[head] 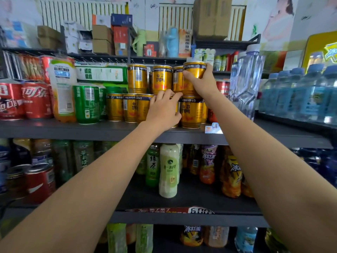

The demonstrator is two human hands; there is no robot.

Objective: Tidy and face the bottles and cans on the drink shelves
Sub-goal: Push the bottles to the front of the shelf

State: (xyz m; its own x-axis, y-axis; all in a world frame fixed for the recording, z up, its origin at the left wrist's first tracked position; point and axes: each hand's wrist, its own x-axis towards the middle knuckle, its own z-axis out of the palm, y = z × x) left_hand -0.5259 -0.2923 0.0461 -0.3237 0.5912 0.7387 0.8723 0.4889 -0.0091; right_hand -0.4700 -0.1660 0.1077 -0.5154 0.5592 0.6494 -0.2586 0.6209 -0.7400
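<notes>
Gold cans stand stacked in two tiers on the dark upper shelf. My right hand grips the rightmost top-tier gold can, which sits on a lower-tier gold can. My left hand reaches to another lower-tier gold can, fingers curled around its top; most of that can is hidden behind the hand. Three more upper gold cans and several lower ones stand to the left.
Red cola cans, an orange juice bottle and green cans fill the shelf's left. Clear water bottles and blue-labelled ones stand right. Tea bottles stand on the shelf below.
</notes>
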